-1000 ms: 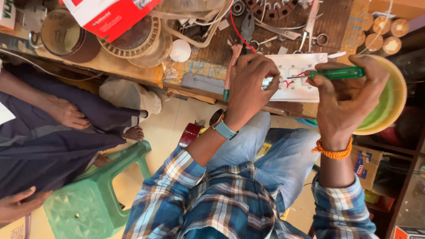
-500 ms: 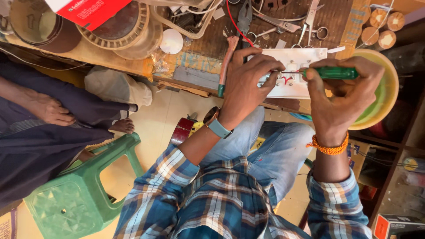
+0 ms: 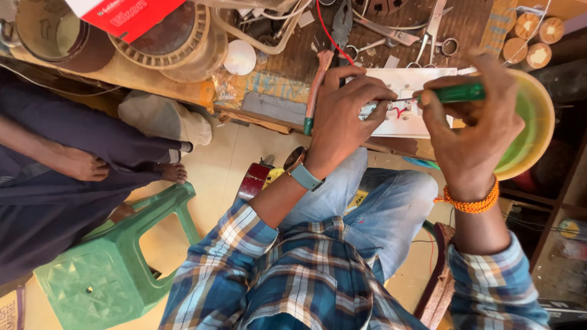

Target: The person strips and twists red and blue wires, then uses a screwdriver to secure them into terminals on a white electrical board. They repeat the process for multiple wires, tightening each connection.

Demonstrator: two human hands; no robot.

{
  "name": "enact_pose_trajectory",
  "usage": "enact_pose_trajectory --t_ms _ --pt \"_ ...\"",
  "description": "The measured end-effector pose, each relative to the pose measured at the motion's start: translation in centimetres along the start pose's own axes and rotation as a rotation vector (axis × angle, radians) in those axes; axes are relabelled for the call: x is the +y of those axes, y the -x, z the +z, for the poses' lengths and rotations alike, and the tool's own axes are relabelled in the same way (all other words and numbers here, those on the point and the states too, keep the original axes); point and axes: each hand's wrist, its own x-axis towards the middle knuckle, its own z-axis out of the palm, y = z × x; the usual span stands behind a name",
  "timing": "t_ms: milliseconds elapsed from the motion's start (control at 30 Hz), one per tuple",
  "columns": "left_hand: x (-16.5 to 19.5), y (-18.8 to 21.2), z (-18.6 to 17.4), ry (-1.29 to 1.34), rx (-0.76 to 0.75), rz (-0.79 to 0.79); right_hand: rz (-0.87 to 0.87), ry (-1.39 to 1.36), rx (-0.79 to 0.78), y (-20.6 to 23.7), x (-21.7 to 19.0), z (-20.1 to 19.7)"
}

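My left hand (image 3: pixel 342 113), with a watch at the wrist, grips a white electrical switch board (image 3: pixel 408 104) that rests on the wooden workbench (image 3: pixel 153 76). Short red wires show on the board. My right hand (image 3: pixel 474 131), with an orange thread band at the wrist, holds a green-handled screwdriver (image 3: pixel 458 93). Its thin tip points left and meets the board beside my left fingers. A yellow-green bowl (image 3: pixel 531 131) sits behind my right hand.
The bench holds scissors (image 3: pixel 431 27), pliers with a pinkish handle (image 3: pixel 318 82), round metal motor parts (image 3: pixel 177 43), a red box (image 3: pixel 125 15) and wooden spools (image 3: pixel 532 36). Another person in dark clothes (image 3: pixel 55 165) sits at the left. A green plastic stool (image 3: pixel 104 269) stands below.
The view has closed in on the bench. Both hands stay on the board and the screwdriver, whose tip remains at the board.
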Motion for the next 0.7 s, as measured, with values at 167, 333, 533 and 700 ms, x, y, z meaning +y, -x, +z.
enact_pose_trajectory --t_ms 167,333,533,700 --pt "-0.1 -0.3 0.1 -0.007 -0.011 0.008 -0.042 0.045 -0.167 -0.5 0.3 -0.9" --pt "-0.3 -0.3 0.4 -0.015 -0.013 0.016 -0.078 0.19 -0.319 -2.1 1.2 -1.5" --pt "-0.6 -0.5 0.5 -0.018 -0.005 0.001 -0.171 0.006 -0.344 -3.0 0.5 -1.6" --pt "-0.5 -0.6 0.4 -0.016 -0.006 0.017 -0.23 0.026 -0.325 -2.9 -0.4 -1.8"
